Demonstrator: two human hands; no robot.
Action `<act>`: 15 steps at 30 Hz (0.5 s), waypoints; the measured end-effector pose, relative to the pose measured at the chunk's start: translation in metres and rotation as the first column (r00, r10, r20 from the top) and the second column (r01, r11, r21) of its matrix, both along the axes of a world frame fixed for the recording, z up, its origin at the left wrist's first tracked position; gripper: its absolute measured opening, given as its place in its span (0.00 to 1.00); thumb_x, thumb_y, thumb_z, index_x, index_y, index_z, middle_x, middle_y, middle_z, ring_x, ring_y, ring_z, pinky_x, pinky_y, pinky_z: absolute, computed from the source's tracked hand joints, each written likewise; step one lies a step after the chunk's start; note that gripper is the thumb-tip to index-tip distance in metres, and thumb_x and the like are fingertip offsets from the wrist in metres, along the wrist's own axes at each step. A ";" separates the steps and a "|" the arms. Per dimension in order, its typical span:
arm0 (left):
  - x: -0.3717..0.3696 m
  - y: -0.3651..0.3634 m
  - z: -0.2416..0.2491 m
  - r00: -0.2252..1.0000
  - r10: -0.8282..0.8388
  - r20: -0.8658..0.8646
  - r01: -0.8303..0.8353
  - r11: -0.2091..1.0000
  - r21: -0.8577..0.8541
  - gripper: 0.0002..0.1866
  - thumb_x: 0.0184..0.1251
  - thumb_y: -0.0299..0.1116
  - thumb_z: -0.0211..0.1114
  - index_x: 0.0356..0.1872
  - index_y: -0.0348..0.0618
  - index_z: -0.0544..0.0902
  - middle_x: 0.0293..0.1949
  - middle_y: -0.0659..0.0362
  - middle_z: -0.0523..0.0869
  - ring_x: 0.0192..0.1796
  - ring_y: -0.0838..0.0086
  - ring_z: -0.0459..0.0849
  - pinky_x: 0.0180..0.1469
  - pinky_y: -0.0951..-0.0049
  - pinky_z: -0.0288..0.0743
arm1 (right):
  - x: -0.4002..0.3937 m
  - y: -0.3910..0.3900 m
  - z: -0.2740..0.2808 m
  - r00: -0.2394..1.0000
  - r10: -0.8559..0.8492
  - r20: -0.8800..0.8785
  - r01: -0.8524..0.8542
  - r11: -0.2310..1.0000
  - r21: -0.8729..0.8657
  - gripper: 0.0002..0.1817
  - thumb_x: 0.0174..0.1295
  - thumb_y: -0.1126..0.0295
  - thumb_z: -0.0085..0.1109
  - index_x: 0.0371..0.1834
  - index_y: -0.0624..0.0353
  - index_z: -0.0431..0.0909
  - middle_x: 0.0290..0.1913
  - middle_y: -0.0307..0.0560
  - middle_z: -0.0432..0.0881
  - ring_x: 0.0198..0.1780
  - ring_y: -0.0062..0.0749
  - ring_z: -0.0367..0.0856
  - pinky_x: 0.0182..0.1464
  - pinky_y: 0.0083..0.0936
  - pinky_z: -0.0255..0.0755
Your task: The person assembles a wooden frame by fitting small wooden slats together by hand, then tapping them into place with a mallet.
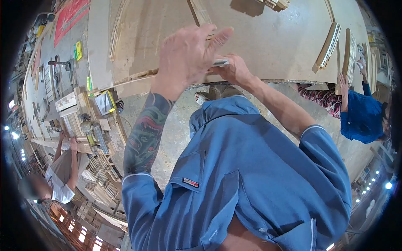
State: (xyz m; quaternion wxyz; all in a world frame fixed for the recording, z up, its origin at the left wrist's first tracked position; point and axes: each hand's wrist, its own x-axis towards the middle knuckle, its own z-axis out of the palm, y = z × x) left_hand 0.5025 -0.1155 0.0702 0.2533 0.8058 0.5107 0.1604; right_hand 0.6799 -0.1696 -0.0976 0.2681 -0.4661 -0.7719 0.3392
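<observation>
My left hand [186, 54], slightly blurred, is above the near edge of the table, its thumb stretched away from the fingers. One finger lies across a narrow wooden strip [200, 12] that runs from the top of the view down under this hand; most of the other fingers are hidden. Just to the right and lower, my right hand [236, 71] is closed on a flat grey-white piece [220, 62], whose exact kind I cannot make out. The wide pale tabletop [268, 42] lies beneath both hands.
Slatted wooden pieces [328, 46] lie at the right, near a co-worker in a blue top [362, 115]. Another person [60, 180] works at the left beside stacked wood strips [100, 180]. A clamp [60, 63] and a yellow-green box [78, 50] rest at the upper left.
</observation>
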 end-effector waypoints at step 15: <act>0.050 -0.009 -0.005 0.982 -0.074 -0.174 0.090 0.992 0.088 0.27 0.74 0.60 0.56 0.41 0.44 0.89 0.31 0.48 0.86 0.37 0.53 0.87 0.39 0.55 0.80 | -0.033 0.123 -0.045 0.786 -0.285 0.549 0.383 0.921 -0.071 0.34 0.58 0.48 0.67 0.65 0.49 0.73 0.78 0.55 0.59 0.80 0.51 0.50 0.73 0.46 0.55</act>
